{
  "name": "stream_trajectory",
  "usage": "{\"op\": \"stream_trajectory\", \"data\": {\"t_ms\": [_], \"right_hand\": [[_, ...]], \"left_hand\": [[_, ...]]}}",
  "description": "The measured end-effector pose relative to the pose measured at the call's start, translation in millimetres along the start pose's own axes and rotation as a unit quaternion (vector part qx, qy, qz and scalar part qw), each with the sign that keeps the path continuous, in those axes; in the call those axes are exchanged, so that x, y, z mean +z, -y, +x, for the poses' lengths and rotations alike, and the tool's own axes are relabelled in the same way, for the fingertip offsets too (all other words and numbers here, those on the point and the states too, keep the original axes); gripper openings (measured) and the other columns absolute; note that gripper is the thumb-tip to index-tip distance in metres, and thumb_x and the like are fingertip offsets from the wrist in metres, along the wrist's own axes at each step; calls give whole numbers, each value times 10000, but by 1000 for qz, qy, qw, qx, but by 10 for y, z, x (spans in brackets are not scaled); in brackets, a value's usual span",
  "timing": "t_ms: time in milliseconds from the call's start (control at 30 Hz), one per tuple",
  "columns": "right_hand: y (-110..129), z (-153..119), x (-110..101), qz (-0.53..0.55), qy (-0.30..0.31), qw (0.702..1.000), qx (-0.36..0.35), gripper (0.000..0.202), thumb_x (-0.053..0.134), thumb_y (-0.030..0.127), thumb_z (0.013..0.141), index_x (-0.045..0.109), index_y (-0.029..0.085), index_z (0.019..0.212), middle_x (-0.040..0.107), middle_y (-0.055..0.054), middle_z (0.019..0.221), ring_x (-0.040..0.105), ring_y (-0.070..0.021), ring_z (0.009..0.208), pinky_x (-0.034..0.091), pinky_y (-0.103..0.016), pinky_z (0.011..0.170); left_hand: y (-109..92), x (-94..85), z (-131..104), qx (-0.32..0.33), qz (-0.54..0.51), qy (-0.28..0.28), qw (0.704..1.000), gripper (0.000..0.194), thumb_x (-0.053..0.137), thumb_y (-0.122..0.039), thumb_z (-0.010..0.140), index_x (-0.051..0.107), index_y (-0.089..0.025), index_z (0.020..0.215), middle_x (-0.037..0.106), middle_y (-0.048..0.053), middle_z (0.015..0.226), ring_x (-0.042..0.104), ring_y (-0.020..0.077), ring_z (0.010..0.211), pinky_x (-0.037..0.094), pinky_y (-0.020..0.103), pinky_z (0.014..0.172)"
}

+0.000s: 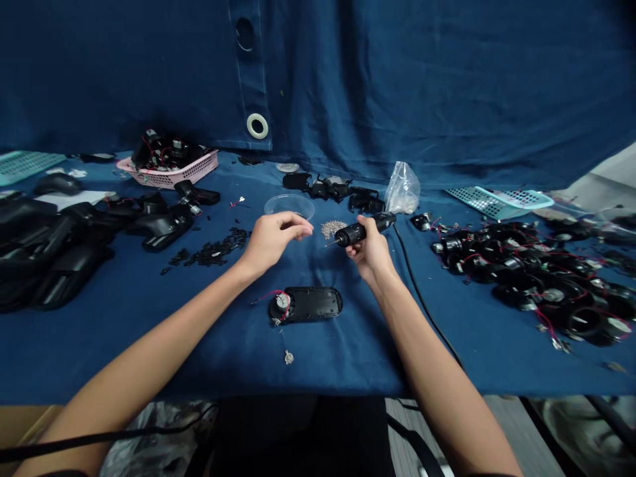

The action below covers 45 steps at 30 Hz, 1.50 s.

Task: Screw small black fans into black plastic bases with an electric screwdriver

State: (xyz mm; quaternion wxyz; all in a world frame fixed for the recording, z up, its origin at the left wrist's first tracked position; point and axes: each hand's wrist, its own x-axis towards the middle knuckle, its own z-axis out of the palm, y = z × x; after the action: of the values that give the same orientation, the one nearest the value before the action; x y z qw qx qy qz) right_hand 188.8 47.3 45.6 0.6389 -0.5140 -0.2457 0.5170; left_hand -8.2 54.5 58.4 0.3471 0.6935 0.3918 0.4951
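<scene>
My right hand grips a black corded electric screwdriver, its thin bit pointing left. A small pile of screws lies just behind the bit. My left hand is raised with thumb and fingertips pinched together; whatever they hold, if anything, is too small to make out. Behind that hand stands a clear round dish, partly hidden by it. Nearer me, a black elongated plastic housing lies flat, with a round silver motor and red wires at its left end. A small metal piece lies in front.
Small black parts lie scattered at left, beside larger black shells. A pink basket holds wired parts. A plastic bag and teal basket stand behind. Wired black parts crowd the right. The screwdriver's cord crosses the cloth.
</scene>
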Motion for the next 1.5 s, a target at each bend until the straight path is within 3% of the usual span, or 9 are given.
{"op": "stream_trajectory", "data": {"t_ms": [167,367,633,1100,1300,1500], "right_hand": [[-27,3,4,-6,0,1000,9,281,633,397,776,486,174,688,489,29,487,462,-74,366,366,-166,317],[-46,26,4,-9,-4,1000,17,283,626,395,780,491,168,678,495,21,479,461,-74,367,366,-165,318],[-74,-32,40,-1,18,999,27,293,625,404,798,520,157,682,524,5,526,478,-72,387,346,-164,323],[-113,-113,89,12,39,998,46,327,637,447,816,588,132,743,587,-23,537,548,-86,440,438,-163,378],[-91,-221,130,34,48,996,62,327,643,448,828,619,123,801,649,-54,630,614,-106,497,511,-183,451],[-101,-309,155,38,68,995,68,344,669,459,800,630,118,822,662,-53,645,627,-104,512,522,-176,480]], "left_hand": [[-67,60,-174,15,-30,-29,999,97,710,-262,771,712,-182,716,709,9,751,628,143,690,510,256,665],[-81,67,-348,47,11,-64,997,67,709,-265,829,753,-225,860,747,-12,874,686,157,820,531,268,783],[-59,199,-469,158,125,-55,978,120,617,-273,918,723,-223,943,757,-5,933,712,148,851,551,274,815],[-13,200,-440,188,149,-102,965,105,627,-262,916,711,-205,946,757,-3,922,718,141,841,557,263,781],[18,127,-396,241,193,-136,941,99,642,-256,907,702,-180,888,761,9,904,719,132,796,551,236,741],[45,99,-365,305,177,-131,926,57,684,-209,871,697,-155,859,759,12,876,715,121,786,545,214,739]]}}
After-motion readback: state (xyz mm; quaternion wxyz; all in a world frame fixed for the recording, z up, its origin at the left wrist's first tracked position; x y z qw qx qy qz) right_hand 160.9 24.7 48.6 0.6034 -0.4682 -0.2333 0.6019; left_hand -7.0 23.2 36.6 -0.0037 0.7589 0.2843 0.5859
